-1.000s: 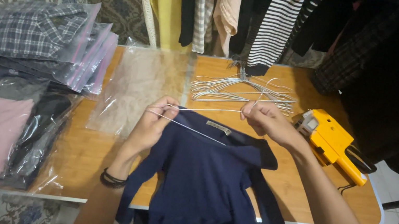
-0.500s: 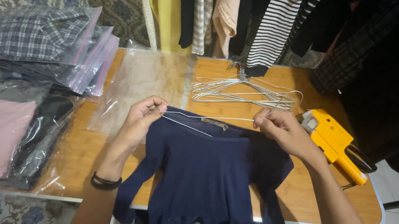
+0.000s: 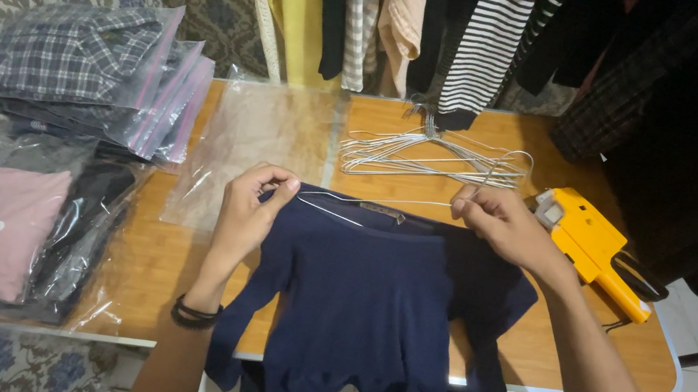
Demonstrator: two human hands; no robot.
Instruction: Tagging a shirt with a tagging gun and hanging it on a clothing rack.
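Note:
A navy blue shirt [image 3: 369, 305] lies flat on the wooden table [image 3: 147, 253], its hem hanging over the near edge. A thin wire hanger [image 3: 337, 211] sits in its neck opening. My left hand [image 3: 250, 209] pinches the left shoulder of the shirt together with the wire. My right hand [image 3: 492, 222] grips the right shoulder and the wire's other end.
Several bare wire hangers [image 3: 429, 155] lie behind the shirt. An empty clear plastic bag [image 3: 260, 141] lies at the table's left. A yellow tagging gun [image 3: 595, 247] rests at the right. Bagged folded shirts [image 3: 78, 63] stack at the left. Clothes [image 3: 484, 32] hang behind the table.
Both hands have moved apart along the shirt's shoulders and lowered the shirt flat onto the table. The wire hanger has come down with them to the collar.

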